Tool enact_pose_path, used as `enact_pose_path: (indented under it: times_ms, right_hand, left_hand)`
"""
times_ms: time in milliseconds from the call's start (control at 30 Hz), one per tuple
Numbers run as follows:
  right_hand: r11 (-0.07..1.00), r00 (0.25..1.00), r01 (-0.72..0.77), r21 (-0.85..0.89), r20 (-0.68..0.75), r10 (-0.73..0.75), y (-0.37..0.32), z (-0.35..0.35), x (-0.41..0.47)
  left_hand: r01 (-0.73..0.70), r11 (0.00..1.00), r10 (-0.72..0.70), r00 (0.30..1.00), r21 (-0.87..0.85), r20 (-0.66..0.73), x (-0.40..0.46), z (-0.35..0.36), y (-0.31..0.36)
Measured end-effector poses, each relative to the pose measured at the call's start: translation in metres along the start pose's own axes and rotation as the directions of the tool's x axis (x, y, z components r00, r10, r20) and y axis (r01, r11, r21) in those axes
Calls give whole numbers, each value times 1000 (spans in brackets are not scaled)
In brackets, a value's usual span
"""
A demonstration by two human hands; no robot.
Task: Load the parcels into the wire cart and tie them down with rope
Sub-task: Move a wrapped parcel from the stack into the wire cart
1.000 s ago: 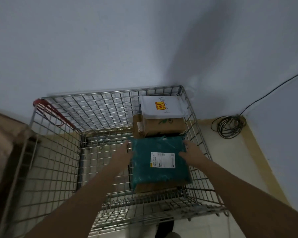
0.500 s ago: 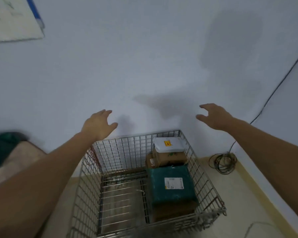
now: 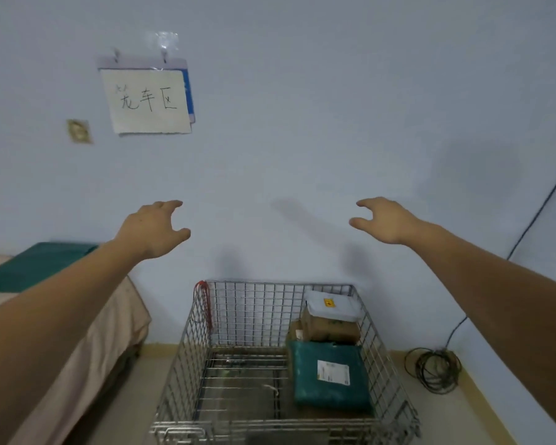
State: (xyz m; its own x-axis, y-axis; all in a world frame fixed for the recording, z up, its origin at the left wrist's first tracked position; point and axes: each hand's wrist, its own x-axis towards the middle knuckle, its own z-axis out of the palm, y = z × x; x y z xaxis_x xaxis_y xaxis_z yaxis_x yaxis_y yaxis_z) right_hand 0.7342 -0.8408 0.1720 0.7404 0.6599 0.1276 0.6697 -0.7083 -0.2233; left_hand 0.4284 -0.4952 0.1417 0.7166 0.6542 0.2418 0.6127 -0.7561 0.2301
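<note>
Mid-loading, our left hand (image 3: 154, 228) and right hand (image 3: 384, 220) hover open and empty above the cart (image 3: 254, 316), three parcels (image 3: 331, 377) stacked right; next, we fetch the left green parcel (image 3: 39, 264).

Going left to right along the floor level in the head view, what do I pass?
Green parcel on the table → red rope on the cart's left wall → green parcel in the cart → coiled black cable.
</note>
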Motion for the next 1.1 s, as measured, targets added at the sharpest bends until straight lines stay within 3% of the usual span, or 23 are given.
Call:
enact_pose_path:
  times_ms: [267, 667, 833, 1100]
  right_hand:
    - [987, 987, 160, -12, 20, -160, -132, 14, -5]
    - [876, 875, 478, 69, 53, -481, -447, 89, 17]
    - [836, 831, 547, 51, 86, -549, -537, 110, 37]
    - [828, 821, 555, 82, 102, -561, -611, 151, 116]
  left_hand:
    - [158, 985, -156, 987, 62, -39, -86, -67, -117]
    - [365, 913, -355, 931, 183, -85, -141, -170, -349]
    - [404, 900, -398, 915, 165, -72, -132, -172, -420]
    - [429, 889, -431, 902, 160, -22, -76, -139, -501]
